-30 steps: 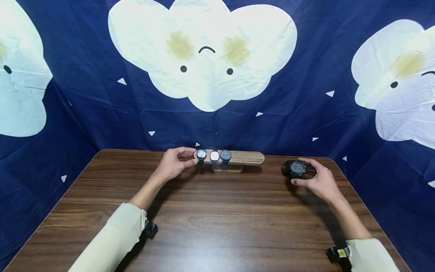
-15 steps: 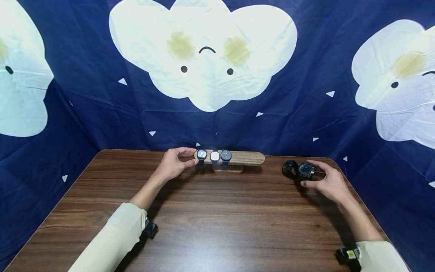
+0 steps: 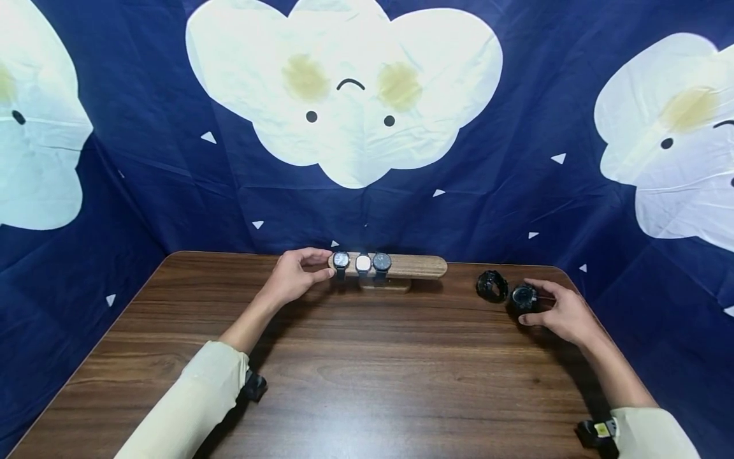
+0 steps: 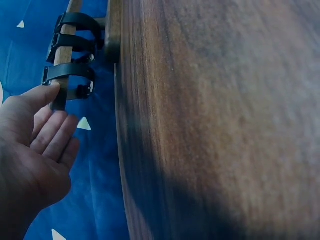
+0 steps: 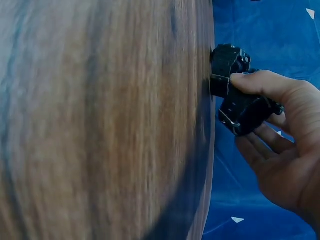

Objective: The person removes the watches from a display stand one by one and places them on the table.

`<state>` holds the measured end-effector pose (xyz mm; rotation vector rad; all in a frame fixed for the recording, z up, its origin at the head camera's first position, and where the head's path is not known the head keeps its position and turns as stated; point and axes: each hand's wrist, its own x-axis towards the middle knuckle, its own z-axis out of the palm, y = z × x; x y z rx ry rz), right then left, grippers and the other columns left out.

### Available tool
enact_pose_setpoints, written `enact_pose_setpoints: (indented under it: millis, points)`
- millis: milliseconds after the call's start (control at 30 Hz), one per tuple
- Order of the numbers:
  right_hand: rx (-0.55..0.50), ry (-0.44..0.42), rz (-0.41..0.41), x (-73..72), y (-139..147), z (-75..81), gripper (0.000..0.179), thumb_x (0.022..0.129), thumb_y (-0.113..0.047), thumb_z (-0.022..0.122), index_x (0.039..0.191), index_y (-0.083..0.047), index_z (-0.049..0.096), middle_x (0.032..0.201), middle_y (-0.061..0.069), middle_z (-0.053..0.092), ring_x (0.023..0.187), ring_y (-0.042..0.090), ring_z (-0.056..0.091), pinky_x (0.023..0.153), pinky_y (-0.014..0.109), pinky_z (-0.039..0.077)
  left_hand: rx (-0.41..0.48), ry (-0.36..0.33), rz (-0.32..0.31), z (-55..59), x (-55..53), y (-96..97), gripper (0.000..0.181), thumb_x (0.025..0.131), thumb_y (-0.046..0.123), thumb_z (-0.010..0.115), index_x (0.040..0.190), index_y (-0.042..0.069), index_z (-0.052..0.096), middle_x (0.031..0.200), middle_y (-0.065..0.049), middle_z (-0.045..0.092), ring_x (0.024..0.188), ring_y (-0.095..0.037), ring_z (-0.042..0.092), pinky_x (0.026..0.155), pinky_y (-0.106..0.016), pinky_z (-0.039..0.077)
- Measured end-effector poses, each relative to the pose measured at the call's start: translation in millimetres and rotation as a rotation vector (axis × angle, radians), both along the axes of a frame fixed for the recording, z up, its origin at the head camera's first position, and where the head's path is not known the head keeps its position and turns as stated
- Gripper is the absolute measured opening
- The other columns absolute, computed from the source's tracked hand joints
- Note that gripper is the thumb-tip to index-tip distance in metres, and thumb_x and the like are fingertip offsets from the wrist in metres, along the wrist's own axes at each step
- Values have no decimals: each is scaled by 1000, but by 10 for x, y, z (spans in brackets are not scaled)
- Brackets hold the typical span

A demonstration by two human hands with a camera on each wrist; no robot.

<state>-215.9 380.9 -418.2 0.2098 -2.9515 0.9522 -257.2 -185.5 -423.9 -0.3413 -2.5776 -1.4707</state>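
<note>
A wooden watch stand (image 3: 418, 266) stands near the table's back edge, its bar lying crosswise. Three watches are strapped round the bar's left half: one with a round dark face (image 3: 341, 259), a white-faced square one (image 3: 363, 262) and another round dark one (image 3: 381, 261). My left hand (image 3: 290, 277) pinches the bar's left end, thumb against one side and fingers at the other, as the left wrist view shows. To the right, my right hand (image 3: 564, 312) holds a chunky black watch (image 3: 523, 298) between thumb and fingers, its strap closed in a loop.
A second black watch (image 3: 485, 288) with a looped strap sits on the wooden table (image 3: 367, 370) just left of the right hand. Behind the table's back edge hangs a dark blue cloth (image 3: 487, 210) printed with white clouds.
My right hand has moved right and slightly toward me with the black watch, parting it from the second black watch. My left hand has stayed at the stand's left end.
</note>
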Motion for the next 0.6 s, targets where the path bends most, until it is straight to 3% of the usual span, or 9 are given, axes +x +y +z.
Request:
enact_pose_setpoints:
  millis: [133, 333, 600]
  points:
    - [44, -36, 28, 15, 9, -7, 100, 79, -27, 103, 163, 0, 56, 154, 37, 62, 132, 55, 67, 92, 43, 58, 3, 2, -1, -5, 1, -1, 41, 96, 14, 90, 134, 4, 80, 129, -18, 84, 125, -36, 80, 115, -55, 59]
    - [58, -72, 67, 41, -32, -12, 101, 77, -23, 104, 162, 1, 56, 151, 38, 63, 133, 58, 65, 99, 61, 60, -18, 4, 1, 30, 7, 3, 40, 95, 14, 91, 133, 3, 81, 129, -19, 84, 125, -36, 80, 115, -56, 59]
    - [62, -73, 100, 62, -74, -13, 96, 73, -15, 105, 156, 3, 61, 141, 36, 70, 130, 56, 66, 104, 68, 56, -23, -4, -4, 65, 15, 13, 41, 95, 14, 91, 133, 3, 80, 130, -19, 84, 127, -37, 80, 117, -56, 57]
